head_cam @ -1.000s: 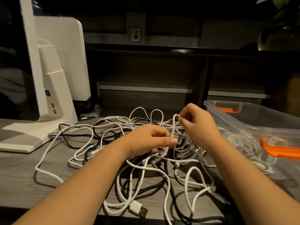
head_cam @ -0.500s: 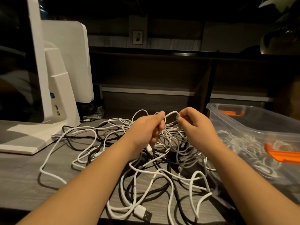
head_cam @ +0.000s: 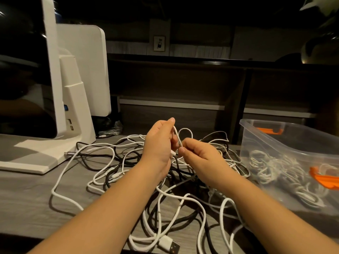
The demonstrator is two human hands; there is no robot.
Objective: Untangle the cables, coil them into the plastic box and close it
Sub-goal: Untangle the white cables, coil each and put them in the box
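Matt white and black cables (head_cam: 113,173), some with a braided, cloth-like sheath, sprawl across a grey wood-grain surface (head_cam: 27,202) at centre frame. A white plastic USB plug (head_cam: 169,245) with a bright metal shell lies at the bottom edge. At right, a clear, smooth plastic box (head_cam: 286,143) with glossy orange plastic latches (head_cam: 324,179) shows pale coiled cables through its frosted wall. At left, a white matt plastic monitor stand (head_cam: 73,110) sits beside a glossy black screen (head_cam: 23,70) that catches reflections. Crinkled clear plastic wrap (head_cam: 111,128) lies behind the stand.
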